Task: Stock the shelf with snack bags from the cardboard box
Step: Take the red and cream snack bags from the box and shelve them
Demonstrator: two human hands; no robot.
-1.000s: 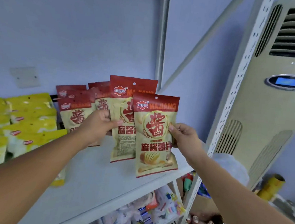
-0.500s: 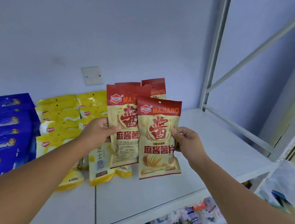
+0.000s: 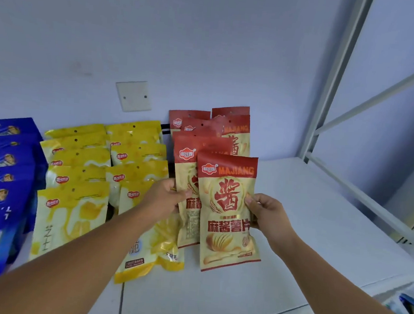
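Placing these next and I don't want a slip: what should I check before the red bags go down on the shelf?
1. Left grip on the rear red bag: ok, pinching its left edge.
2. Right grip on the front red bag: ok, pinching its right edge.
3. Bare shelf to the right of the yellow bags: ok.
4. Front label upright and facing out: ok.
5. Number of red bags stacked behind: cannot tell.

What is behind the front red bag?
A second red bag, pinched by the left hand, sits just behind the front red bag; more red bags are further back. The second bag's right half is covered.
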